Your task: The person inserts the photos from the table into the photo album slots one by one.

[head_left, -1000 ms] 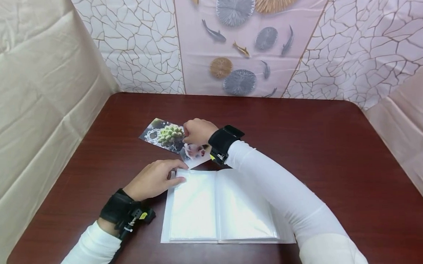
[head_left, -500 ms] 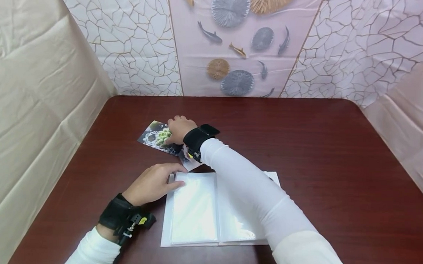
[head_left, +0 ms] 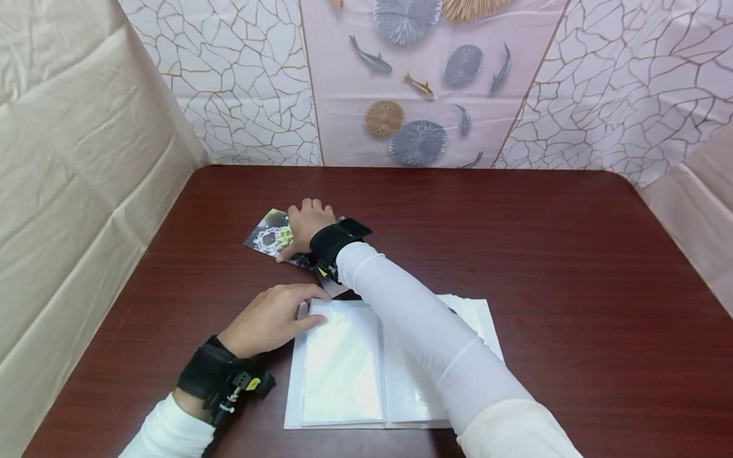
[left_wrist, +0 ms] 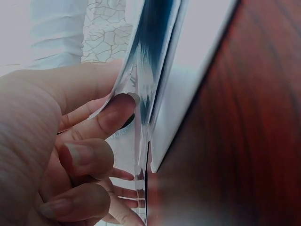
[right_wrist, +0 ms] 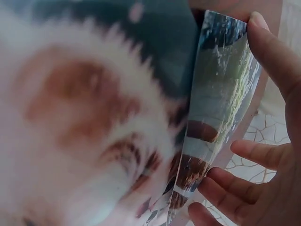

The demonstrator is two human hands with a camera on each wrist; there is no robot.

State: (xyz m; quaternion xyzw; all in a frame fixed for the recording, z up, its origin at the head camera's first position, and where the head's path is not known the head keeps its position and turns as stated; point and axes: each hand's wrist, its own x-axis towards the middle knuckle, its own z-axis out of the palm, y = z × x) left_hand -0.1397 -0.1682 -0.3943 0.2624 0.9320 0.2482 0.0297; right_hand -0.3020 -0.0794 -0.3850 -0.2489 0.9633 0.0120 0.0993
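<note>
An opened photo album (head_left: 341, 371) with clear pockets lies near the table's front. At its upper left corner my left hand (head_left: 272, 316) pinches the edge of a clear pocket (left_wrist: 129, 75) between thumb and index finger. Beyond the album, my right hand (head_left: 310, 225) spreads over a glossy photo of a green succulent (head_left: 268, 238). In the right wrist view the thumb touches one corner of that photo (right_wrist: 221, 84), and the other fingertips are by its edge. A second photo (head_left: 335, 289), with a white and reddish-brown picture (right_wrist: 94, 117), lies partly hidden under the right wrist.
Dark red wooden table (head_left: 556, 269) extends to both sides. Behind it hangs a patterned cloth (head_left: 351, 135), and a cream cloth (head_left: 67, 165) drapes at the left. The right sleeve (head_left: 431, 341) crosses above the album's right page.
My right hand has moved left from the second photo onto the succulent photo, its fingers now spread wider. The left hand keeps its place at the album's corner.
</note>
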